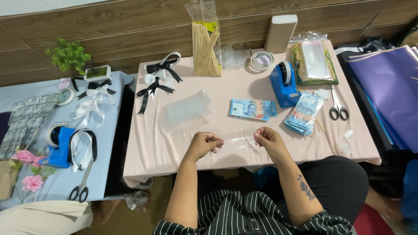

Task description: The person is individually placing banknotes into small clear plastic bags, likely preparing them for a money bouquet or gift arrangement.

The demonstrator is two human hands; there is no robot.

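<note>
A: Entry, hands. Your left hand (pixel 203 143) and right hand (pixel 267 141) sit over the near edge of the desk (pixel 148 148), which is covered in a pink cloth. What do the fingers hold?

B: Both sets of fingers are pinched closed on a small clear plastic sleeve (pixel 239 141), one hand at each end. The sleeve is stretched between your hands, just above the cloth.

A: Noted. Nearest items?

B: A flat stack of blue banknotes (pixel 252 109) lies beyond the sleeve, near the desk's middle. A second, fanned bundle of banknotes (pixel 304 114) lies to its right, on thin wooden sticks. A pile of clear sleeves (pixel 185 112) lies to the left of the flat stack.

A: Farther back?

B: A blue tape dispenser (pixel 284 85) stands behind the notes. A clear bag of wooden skewers (pixel 206 45) stands upright by the wall. Black and white ribbon bows (pixel 157 78) lie at the far left corner. Scissors (pixel 337 106) lie at the right, well apart from your right hand.

A: Contact with anything else?

B: None visible; your hands touch only the sleeve.
</note>
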